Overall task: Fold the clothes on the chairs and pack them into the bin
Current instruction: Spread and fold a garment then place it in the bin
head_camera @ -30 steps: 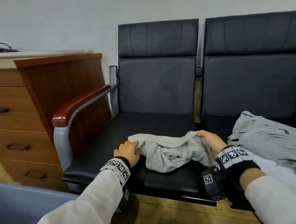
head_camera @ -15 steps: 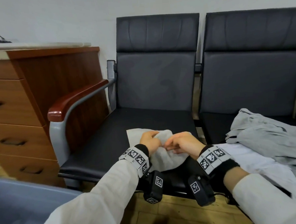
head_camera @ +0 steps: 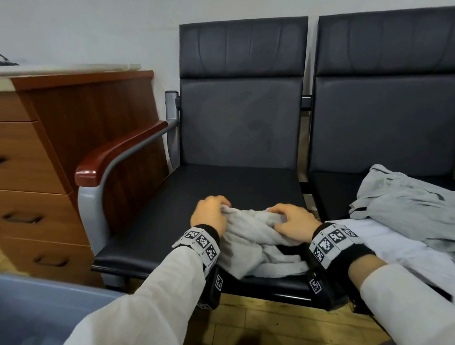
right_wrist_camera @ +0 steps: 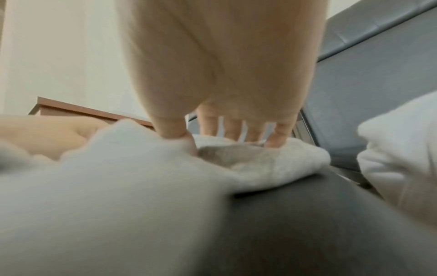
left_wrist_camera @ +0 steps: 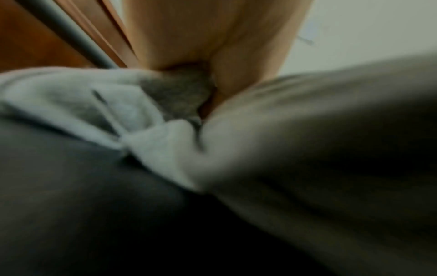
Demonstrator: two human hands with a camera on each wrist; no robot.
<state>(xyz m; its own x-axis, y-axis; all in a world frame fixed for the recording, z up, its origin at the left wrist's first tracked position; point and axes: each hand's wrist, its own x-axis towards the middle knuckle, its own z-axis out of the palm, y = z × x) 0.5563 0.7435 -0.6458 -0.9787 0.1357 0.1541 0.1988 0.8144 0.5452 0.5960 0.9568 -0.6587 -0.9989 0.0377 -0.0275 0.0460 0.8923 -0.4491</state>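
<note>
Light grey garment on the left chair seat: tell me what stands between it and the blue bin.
Nothing visible blocks the way. The light grey garment lies bunched on the black chair seat, gripped by the left hand and right hand. The blue plastic bin sits below to the left, past the seat's front edge; its inside is barely visible.

Both arms reached forward from the lower edge of the head view, in pale sleeves, each wrist wrapped in a black band with checkered markers. The left hand [head_camera: 210, 215] sat knuckles up, fingers curled over and gripping the cloth [head_camera: 251, 239]. The right hand [head_camera: 293, 225] lay close beside it, apart from it, palm down, thumb and fingers [right_wrist_camera: 246, 130] pinching a fold between them. In the left wrist view the left hand's grip was blurred, thumb and fingers closed on fabric.
</note>
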